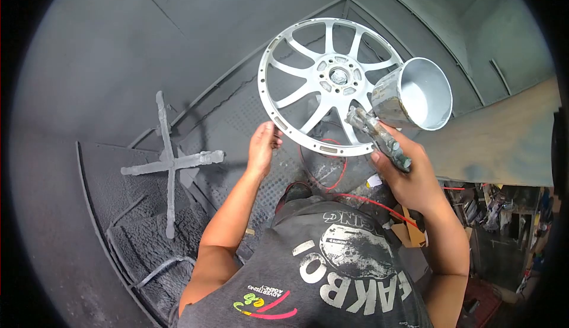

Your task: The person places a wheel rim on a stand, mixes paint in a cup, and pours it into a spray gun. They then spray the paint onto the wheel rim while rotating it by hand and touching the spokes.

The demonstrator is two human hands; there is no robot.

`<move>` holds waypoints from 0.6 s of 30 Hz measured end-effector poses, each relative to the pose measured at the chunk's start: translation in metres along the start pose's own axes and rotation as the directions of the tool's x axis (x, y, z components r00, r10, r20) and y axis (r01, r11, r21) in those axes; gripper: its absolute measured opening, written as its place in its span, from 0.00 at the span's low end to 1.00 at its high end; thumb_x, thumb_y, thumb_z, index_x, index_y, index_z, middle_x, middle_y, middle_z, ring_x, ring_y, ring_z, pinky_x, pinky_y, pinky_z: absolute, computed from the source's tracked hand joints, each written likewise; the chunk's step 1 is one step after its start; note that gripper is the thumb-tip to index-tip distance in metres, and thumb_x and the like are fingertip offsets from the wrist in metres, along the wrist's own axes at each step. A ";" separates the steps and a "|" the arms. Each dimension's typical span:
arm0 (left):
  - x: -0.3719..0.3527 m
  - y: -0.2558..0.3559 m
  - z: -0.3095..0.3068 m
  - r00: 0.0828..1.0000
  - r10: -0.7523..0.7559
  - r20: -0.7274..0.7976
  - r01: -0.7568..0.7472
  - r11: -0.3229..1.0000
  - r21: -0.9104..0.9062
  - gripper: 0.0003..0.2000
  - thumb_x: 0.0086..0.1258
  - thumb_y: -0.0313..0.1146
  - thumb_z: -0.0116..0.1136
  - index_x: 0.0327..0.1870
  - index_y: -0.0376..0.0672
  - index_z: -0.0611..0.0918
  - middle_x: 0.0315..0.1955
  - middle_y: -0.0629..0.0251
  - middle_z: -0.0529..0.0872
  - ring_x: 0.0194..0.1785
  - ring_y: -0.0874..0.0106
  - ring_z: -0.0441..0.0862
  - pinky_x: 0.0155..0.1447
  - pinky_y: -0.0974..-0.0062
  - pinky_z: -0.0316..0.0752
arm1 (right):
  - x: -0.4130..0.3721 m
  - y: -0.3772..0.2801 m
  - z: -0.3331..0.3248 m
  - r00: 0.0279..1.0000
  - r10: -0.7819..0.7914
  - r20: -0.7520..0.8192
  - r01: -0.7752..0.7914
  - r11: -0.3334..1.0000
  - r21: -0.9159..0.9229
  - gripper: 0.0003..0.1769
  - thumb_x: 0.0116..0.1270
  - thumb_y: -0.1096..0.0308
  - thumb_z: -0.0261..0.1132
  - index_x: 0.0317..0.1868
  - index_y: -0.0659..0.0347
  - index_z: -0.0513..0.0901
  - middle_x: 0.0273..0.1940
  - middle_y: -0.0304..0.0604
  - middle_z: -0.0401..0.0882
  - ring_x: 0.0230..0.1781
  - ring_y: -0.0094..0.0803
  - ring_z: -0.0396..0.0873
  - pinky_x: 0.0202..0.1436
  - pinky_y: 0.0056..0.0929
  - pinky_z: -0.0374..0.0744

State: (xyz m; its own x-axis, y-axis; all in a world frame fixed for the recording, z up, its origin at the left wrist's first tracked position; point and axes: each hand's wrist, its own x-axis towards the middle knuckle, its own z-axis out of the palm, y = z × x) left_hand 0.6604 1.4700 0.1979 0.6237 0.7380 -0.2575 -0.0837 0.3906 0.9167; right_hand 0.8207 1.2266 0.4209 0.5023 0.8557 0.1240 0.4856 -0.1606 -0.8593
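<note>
1. Your right hand [413,180]: wrapped round the spray gun [385,139], thumb on the near side. Gun's long axis runs ahead and left, knobs toward you, front end toward the wheel.
2. Your left hand [264,145]: fingers curled at the wheel's near-left edge. Can't tell whether they grip it or only touch.
3. Cup [388,103]: just beyond your right hand, mouth tipped toward you, alongside the wheel's right edge. Looks joined to the gun; the joint is hidden.
4. Wheel [326,78]: ahead of both hands, broad spoked face toward you. Round, so no long axis. Hub [338,77] sits about midway between your hands, farther out; the gun lines up roughly on it. Left is nearer the bare edge. Gun overlaps the near-right edge in view; gap unreadable.
5. Cross-shaped stand [171,164]: off left, well apart from the wheel.
</note>
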 end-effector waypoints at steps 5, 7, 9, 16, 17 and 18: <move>-0.020 -0.031 0.029 0.995 -0.061 0.083 0.061 0.998 0.002 0.13 0.80 0.42 0.51 0.39 0.44 0.81 0.28 0.71 0.82 0.31 0.81 0.77 0.39 0.80 0.73 | 0.008 -0.003 0.003 1.000 0.002 -0.003 -0.002 1.000 0.027 0.25 0.67 0.78 0.65 0.64 0.71 0.75 0.47 0.60 0.86 0.49 0.38 0.85 0.56 0.30 0.77; -0.035 -0.041 0.043 0.992 -0.088 0.092 0.089 0.996 -0.007 0.13 0.80 0.42 0.51 0.39 0.43 0.81 0.29 0.70 0.82 0.31 0.80 0.77 0.39 0.80 0.73 | 0.007 -0.003 0.005 1.000 -0.013 0.000 0.013 0.999 0.033 0.25 0.67 0.77 0.65 0.64 0.71 0.75 0.47 0.59 0.86 0.49 0.38 0.85 0.56 0.30 0.77; -0.051 -0.045 0.055 0.982 -0.127 0.141 0.128 0.992 0.003 0.13 0.80 0.41 0.52 0.38 0.42 0.81 0.30 0.70 0.83 0.32 0.80 0.77 0.39 0.79 0.73 | 0.006 -0.005 0.008 1.000 -0.008 0.021 0.006 0.997 0.081 0.24 0.67 0.77 0.66 0.63 0.71 0.76 0.46 0.58 0.86 0.48 0.36 0.85 0.55 0.30 0.77; -0.065 -0.045 0.064 0.781 -0.255 0.571 0.131 0.960 0.249 0.11 0.77 0.33 0.58 0.51 0.36 0.85 0.34 0.70 0.85 0.35 0.80 0.79 0.44 0.81 0.75 | 0.004 -0.007 0.010 0.992 0.087 0.092 -0.102 0.981 0.168 0.24 0.68 0.75 0.67 0.63 0.70 0.76 0.45 0.56 0.87 0.46 0.32 0.85 0.53 0.30 0.78; -0.064 -0.043 0.059 0.819 -0.259 0.511 0.156 0.959 0.236 0.11 0.76 0.32 0.59 0.51 0.36 0.85 0.35 0.70 0.85 0.36 0.80 0.80 0.45 0.80 0.76 | 0.004 -0.002 0.010 0.996 0.053 0.065 -0.062 0.989 0.135 0.24 0.68 0.75 0.67 0.63 0.70 0.76 0.44 0.55 0.87 0.45 0.32 0.84 0.53 0.30 0.78; -0.063 -0.040 0.054 0.853 -0.263 0.450 0.179 0.958 0.222 0.10 0.75 0.31 0.60 0.50 0.36 0.85 0.36 0.69 0.86 0.37 0.79 0.80 0.46 0.80 0.76 | 0.003 0.001 0.009 0.999 0.018 0.038 -0.022 0.995 0.102 0.24 0.68 0.75 0.67 0.64 0.70 0.75 0.44 0.55 0.87 0.45 0.31 0.84 0.53 0.29 0.78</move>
State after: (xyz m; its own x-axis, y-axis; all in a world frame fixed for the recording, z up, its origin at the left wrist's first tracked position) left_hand 0.6670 1.3782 0.1939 0.9039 0.2794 -0.3239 0.2039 0.3841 0.9005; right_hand 0.8168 1.2335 0.4161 0.4833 0.8709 0.0894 0.3993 -0.1284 -0.9078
